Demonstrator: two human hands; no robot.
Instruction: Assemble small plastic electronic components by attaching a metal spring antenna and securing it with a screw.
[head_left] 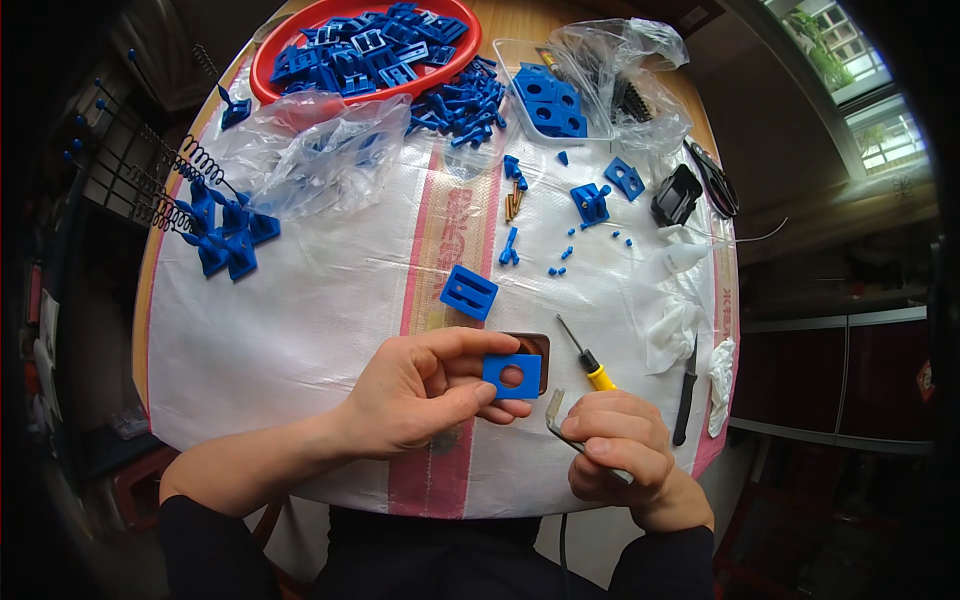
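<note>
Two hands worked at the near edge of the table. Left hand [420, 390] pinched a blue plate [512, 376] w/ a round hole, thumb on top & fingers under, held just above the white sheet [300, 330]. Right hand [620, 445] was clenched round a metal tool [557, 415] & the yellow-handled screwdriver [590, 362], shaft pointing far-left, just right of the plate. A brown square thing [535, 350] lay behind the plate, partly hidden. Blue block [469, 292] sat a bit farther, near centre. Far side: red bowl [300, 35] full of blue parts, clear tray [545, 100] w/ more to its right, loose blue pegs [465, 105] between. Far left: springs [165, 190] by a cluster of blue pieces. Right: black part [676, 195], small blue bits scattered nearby.
</note>
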